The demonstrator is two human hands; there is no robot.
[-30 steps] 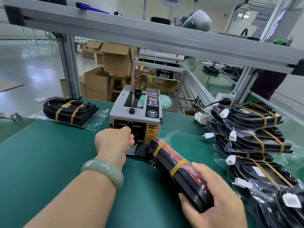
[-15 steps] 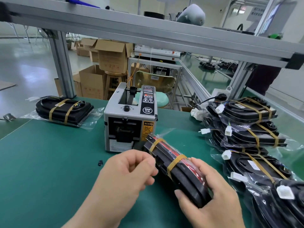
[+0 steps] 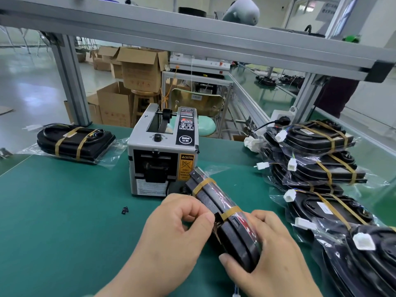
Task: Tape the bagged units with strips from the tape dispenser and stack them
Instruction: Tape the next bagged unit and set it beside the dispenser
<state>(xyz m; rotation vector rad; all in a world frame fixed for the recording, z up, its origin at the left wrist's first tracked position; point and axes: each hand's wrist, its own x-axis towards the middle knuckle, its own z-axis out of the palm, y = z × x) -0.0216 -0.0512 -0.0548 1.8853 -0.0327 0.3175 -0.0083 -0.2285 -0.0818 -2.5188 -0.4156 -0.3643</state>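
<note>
The bagged unit point(image 3: 216, 202) is held tilted on edge just above the worktop point(image 3: 53, 211), directly in front of the tape dispenser point(image 3: 160, 159). Its near end is gripped by the right hand point(image 3: 270, 254) with the fingers curled round it, evidently so that the narrow side is turned towards the left hand point(image 3: 177, 236). A brown tape strip point(image 3: 217, 224) is pinched between the left thumb and forefinger and laid against that side, just beside the nearer band. The tilt probably allows the strip to be wrapped over the bag's fold.

2 tape bands are counted on the held unit. 1 dispenser is seen, set centrally, presumably so that strips are within easy reach. 1 taped unit point(image 3: 75, 142) lies well apart at the far left. At the right a pile of taped units point(image 3: 321, 168) is stacked. At least 5 can be counted there, and overlap may hide more. 1 small black scrap point(image 3: 125, 210) lies on the worktop left of the hands.
</note>
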